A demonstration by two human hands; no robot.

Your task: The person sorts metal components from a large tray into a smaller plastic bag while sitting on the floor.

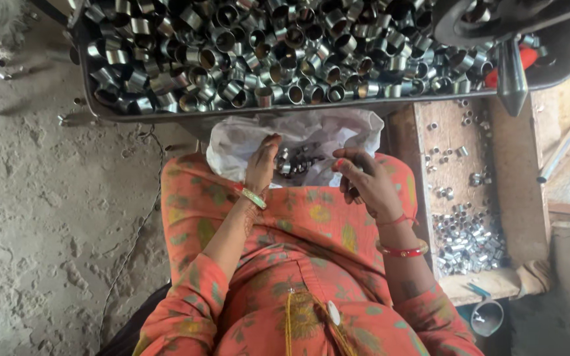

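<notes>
A white plastic bag [245, 138] lies open on my lap and holds several small metal bushes [296, 161]. My left hand [262, 165] rests on the bag's left side, fingers touching the small metal pieces. Beside it, my right hand [367, 183] hovers at the bag's right edge with fingers curled; whether it holds a piece is hidden. I wear an orange flowered dress [298, 264] and bangles on both wrists.
A dark metal tray [100, 109] piled with several shiny metal rings [265, 46] spans the top. A wooden box [522, 191] at the right holds small metal bushes [466, 240]. A black pointed machine part [511, 72] hangs above it. Sandy floor lies at the left.
</notes>
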